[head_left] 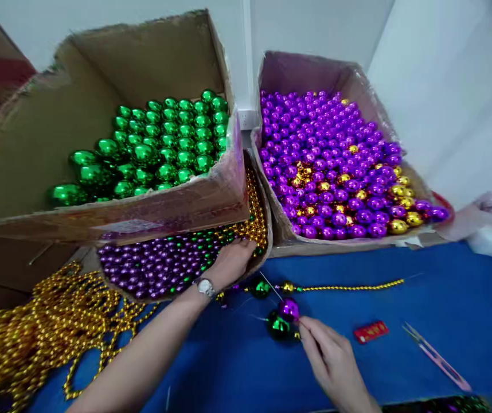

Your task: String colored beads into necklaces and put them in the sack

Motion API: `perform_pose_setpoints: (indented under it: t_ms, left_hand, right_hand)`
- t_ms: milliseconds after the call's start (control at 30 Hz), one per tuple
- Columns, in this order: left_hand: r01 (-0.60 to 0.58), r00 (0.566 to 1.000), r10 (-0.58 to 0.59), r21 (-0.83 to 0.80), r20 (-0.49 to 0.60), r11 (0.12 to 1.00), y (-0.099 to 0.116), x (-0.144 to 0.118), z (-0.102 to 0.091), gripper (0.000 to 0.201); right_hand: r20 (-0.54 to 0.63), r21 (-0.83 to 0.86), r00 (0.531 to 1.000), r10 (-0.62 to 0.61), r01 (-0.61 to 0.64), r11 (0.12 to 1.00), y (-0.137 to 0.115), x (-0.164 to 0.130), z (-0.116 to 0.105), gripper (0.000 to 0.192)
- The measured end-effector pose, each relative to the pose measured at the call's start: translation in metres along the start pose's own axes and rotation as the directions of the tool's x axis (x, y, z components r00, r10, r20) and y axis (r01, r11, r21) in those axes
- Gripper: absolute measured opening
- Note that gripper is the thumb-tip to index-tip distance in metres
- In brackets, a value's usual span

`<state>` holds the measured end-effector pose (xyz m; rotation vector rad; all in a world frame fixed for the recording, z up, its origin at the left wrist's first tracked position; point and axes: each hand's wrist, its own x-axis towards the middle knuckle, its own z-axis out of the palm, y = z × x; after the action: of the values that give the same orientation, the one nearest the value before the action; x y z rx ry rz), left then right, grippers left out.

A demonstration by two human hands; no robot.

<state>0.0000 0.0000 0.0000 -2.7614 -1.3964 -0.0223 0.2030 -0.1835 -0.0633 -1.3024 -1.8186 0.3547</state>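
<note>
Beadwork barely begun: gold strand (349, 285) at centre carries few big baubles. Right hand (336, 361) pinches purple bauble (289, 308); left hand (231, 261) digs into bead tray (164, 264), grip hidden.

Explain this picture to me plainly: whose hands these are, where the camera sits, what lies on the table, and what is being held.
The camera is worn on a person's head, looking down at their own bare hands. The left hand, with a wristwatch, reaches into a shallow box of small beads. The right hand pinches a purple ball beside a green ball, threaded on a wire. On the blue table lie a gold bead strand, a red tag and snips. Behind stand boxes of green balls and purple balls; gold chains are heaped at left.
</note>
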Motion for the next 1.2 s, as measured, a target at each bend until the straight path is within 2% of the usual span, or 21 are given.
perform_pose_setpoints:
  t_ms: [267,400,567,733,767,800,833,867,900,933,967,1033,1200]
  left_hand:
    - [0.026,1.000,-0.026,-0.055,0.014,0.998,-0.002,0.003,0.002,0.026]
    - [0.039,0.999,-0.039,-0.130,0.002,0.991,-0.004,0.008,0.003,0.021]
    - [0.074,0.996,-0.085,-0.277,-0.029,0.958,0.001,0.014,0.004,0.017]
    - [0.057,0.987,-0.122,-0.493,-0.101,0.868,0.009,0.004,-0.007,0.022]
    - [0.056,0.986,-0.139,-0.591,-0.095,0.804,0.010,-0.001,-0.009,0.024]
    - [0.063,0.984,-0.163,-0.726,-0.068,0.685,0.012,-0.006,-0.011,0.026]
    - [0.079,0.982,-0.190,-0.865,-0.019,0.496,0.014,-0.012,-0.012,0.027]
    - [0.098,0.977,-0.208,-0.963,0.045,0.252,0.015,-0.017,-0.013,0.028]
    - [0.115,0.971,-0.211,-0.993,0.112,-0.002,0.017,-0.022,-0.014,0.028]
    - [0.126,0.965,-0.201,-0.970,0.169,-0.210,0.019,-0.027,-0.014,0.028]
    - [0.133,0.960,-0.191,-0.932,0.206,-0.337,0.021,-0.031,-0.015,0.027]
    - [0.142,0.951,-0.183,-0.879,0.249,-0.456,0.025,-0.036,-0.016,0.025]
    - [0.165,0.937,-0.181,-0.835,0.299,-0.525,0.030,-0.041,-0.021,0.021]
  right_hand:
    - [0.005,-0.008,1.000,0.029,-0.029,1.000,0.000,0.001,-0.002,0.019]
    - [0.017,0.004,0.999,0.035,-0.035,0.999,-0.001,0.001,0.000,0.019]
    - [0.030,0.026,0.999,0.044,-0.045,0.999,-0.002,0.003,0.002,0.019]
    - [0.027,0.035,0.996,0.082,-0.083,0.996,-0.002,0.003,-0.002,0.018]
    - [0.027,0.039,0.996,0.087,-0.088,0.995,-0.002,0.002,-0.003,0.018]
    - [0.024,0.040,0.996,0.090,-0.091,0.995,-0.002,0.002,-0.003,0.019]
    - [0.023,0.040,0.996,0.089,-0.090,0.995,-0.002,0.002,-0.003,0.019]
    - [0.022,0.037,0.996,0.084,-0.085,0.996,-0.002,0.002,-0.003,0.019]
    - [0.020,0.032,0.997,0.077,-0.078,0.996,-0.002,0.002,-0.002,0.018]
    - [0.021,0.028,0.997,0.071,-0.071,0.997,-0.002,0.002,-0.002,0.018]
    - [0.023,0.025,0.998,0.064,-0.065,0.998,-0.002,0.003,-0.001,0.018]
    - [0.023,0.018,0.998,0.053,-0.054,0.998,-0.003,0.004,0.000,0.019]
    - [0.009,0.002,0.999,0.045,-0.045,0.999,-0.004,0.005,0.000,0.018]
